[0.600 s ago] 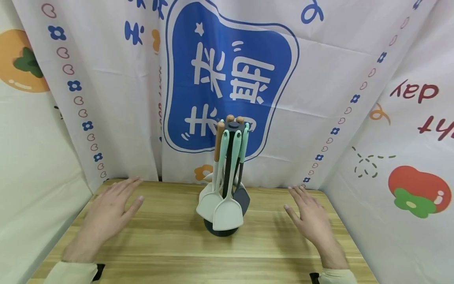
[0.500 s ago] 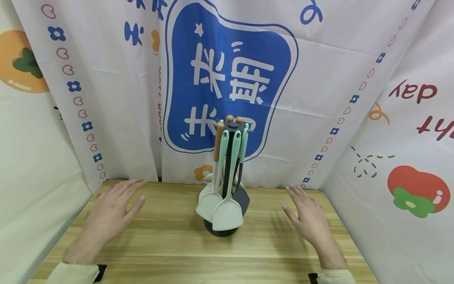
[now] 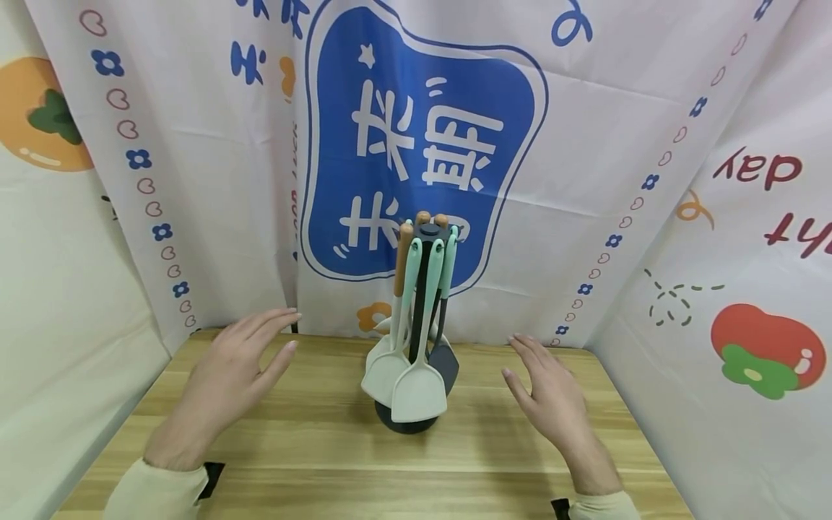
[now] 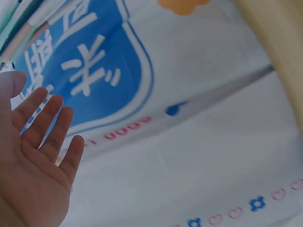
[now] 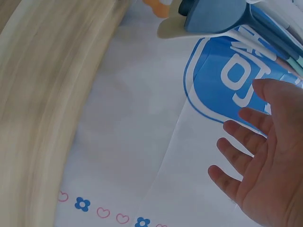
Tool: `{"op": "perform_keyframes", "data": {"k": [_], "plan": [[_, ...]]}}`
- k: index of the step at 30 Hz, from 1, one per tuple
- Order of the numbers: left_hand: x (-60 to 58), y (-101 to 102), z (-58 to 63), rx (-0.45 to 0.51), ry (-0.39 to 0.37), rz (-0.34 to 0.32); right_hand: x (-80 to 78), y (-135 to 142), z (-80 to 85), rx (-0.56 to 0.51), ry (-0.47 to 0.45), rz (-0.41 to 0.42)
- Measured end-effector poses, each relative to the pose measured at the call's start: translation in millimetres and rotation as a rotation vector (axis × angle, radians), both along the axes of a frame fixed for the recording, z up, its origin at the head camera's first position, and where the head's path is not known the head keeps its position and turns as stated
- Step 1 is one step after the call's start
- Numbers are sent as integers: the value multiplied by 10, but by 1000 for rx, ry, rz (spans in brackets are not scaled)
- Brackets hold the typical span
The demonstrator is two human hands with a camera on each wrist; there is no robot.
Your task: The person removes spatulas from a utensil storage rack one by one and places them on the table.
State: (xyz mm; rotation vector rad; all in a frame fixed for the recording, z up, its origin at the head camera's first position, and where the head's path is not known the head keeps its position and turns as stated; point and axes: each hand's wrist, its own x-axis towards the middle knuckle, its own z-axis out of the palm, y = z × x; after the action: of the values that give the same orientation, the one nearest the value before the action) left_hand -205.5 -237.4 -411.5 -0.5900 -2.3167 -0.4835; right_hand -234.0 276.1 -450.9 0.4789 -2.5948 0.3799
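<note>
We see a far printed cloth (image 3: 422,159) behind the wood-grain table (image 3: 325,448); left hand (image 3: 234,368) and right hand (image 3: 547,393), fingers (image 4: 61,126) extended, holding nothing, flank the utensil stand (image 3: 420,296).

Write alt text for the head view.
Black stand holding mint- and brown-handled kitchen utensils, white spatulas foremost, on a wooden table. A person's left hand and right hand are open on either side, neither touching the stand; white printed cloth hangs behind.

Head looks down; wrist views apparently share cloth (image 3: 422,159).
</note>
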Motion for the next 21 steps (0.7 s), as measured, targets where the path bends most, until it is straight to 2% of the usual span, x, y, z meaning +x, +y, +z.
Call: {"op": "perform_keyframes", "data": {"k": [9, 21], "plan": [[-209, 364, 320, -8, 51, -97, -7, -264, 87, -28, 12, 0], [-479, 826, 855, 32, 92, -203, -19, -448, 130, -36, 25, 47]]}}
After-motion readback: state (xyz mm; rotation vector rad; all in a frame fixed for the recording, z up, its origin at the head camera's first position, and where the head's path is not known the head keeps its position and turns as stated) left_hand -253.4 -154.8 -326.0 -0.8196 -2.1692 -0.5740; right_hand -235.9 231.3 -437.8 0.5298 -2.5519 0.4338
